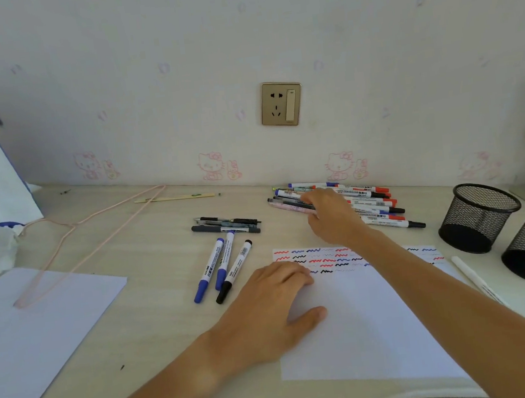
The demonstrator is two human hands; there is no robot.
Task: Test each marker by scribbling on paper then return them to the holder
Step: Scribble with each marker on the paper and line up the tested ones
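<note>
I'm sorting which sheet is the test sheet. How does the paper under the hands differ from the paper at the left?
The paper under the hands carries several rows of red, blue and black squiggles; the left paper shows only a few marks at its edge. The left hand rests flat on the first; a pink wire hanger lies across the second. Both are white sheets lying flat on the desk.

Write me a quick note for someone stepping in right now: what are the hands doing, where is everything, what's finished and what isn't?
Left hand: flat on the scribbled paper, steadying it.
Right hand: reaching into the pile of markers by the wall; whether it grips one is hidden.
Three markers and a few pens lie apart, left of the paper.
Both mesh holders lie tipped on the right and look empty.
Done: several rows of red, blue and black scribbles.
Left: likely more testing; nothing is back in a holder yet.
</note>
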